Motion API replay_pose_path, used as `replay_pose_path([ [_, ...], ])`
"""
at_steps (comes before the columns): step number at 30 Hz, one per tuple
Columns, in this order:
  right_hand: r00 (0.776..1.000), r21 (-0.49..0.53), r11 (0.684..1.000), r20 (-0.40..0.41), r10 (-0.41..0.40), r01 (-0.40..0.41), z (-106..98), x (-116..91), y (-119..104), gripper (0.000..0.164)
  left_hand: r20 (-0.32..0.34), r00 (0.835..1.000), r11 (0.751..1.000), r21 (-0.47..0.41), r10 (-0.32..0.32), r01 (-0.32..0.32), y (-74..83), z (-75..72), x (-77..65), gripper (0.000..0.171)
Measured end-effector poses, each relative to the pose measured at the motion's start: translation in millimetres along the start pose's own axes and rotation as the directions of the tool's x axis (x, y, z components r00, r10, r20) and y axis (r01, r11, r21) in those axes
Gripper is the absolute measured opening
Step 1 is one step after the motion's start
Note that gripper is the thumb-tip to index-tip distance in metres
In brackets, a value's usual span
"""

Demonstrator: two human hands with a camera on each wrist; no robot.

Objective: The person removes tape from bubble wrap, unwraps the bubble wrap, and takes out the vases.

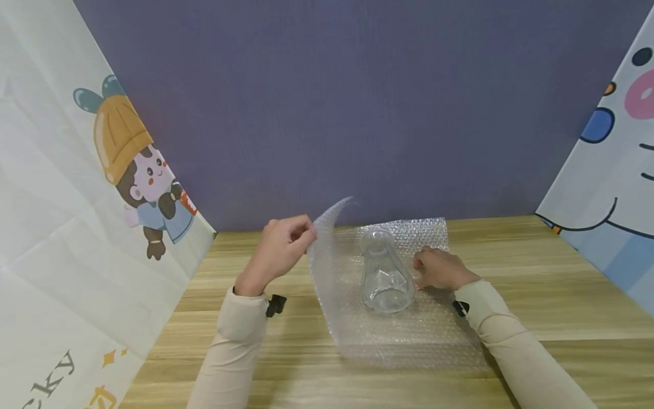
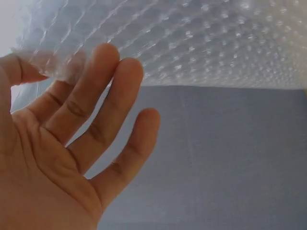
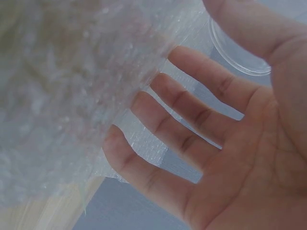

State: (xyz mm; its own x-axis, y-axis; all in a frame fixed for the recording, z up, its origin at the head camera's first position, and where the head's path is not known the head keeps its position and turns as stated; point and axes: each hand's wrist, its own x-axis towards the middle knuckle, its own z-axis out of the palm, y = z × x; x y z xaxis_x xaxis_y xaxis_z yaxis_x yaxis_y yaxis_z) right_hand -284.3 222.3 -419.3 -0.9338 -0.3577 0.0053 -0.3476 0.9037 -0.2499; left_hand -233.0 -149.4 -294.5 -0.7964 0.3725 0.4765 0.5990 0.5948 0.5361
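Observation:
A clear glass vase-like vessel (image 1: 385,272), narrower toward the back, is on a sheet of bubble wrap (image 1: 403,341). The left hand (image 1: 282,247) pinches the sheet's left edge between thumb and index finger and holds it raised; the left wrist view shows the other fingers of that hand (image 2: 91,129) spread below the wrap. At the vessel's right side is the right hand (image 1: 440,269), its fingertips at the wrap. In the right wrist view the right hand (image 3: 230,129) has extended fingers against the wrap, and a round glass edge (image 3: 240,60) shows beside the thumb.
The wrap covers part of a wood-grain tabletop (image 1: 541,295). A dark blue-grey panel (image 1: 327,113) stands directly behind the table. Cartoon-printed white sheets (image 1: 51,170) flank both sides.

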Motion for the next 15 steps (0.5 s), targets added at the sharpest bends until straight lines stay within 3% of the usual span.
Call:
replay_pose_path([
  [7, 1.0, 0.003, 1.0, -0.004, -0.003, 0.003, -0.8, 0.1, -0.4, 0.04, 0.055, 0.998, 0.999, -0.001, -0.041, 0.042, 0.2, -6.3, -2.8, 0.012],
  [15, 1.0, 0.001, 1.0, 0.0, -0.005, 0.005, -1.2, 0.2, -0.7, 0.04, 0.087, 0.994, 0.995, 0.08, -0.06, 0.053, -0.8, -7.2, -2.4, 0.017],
])
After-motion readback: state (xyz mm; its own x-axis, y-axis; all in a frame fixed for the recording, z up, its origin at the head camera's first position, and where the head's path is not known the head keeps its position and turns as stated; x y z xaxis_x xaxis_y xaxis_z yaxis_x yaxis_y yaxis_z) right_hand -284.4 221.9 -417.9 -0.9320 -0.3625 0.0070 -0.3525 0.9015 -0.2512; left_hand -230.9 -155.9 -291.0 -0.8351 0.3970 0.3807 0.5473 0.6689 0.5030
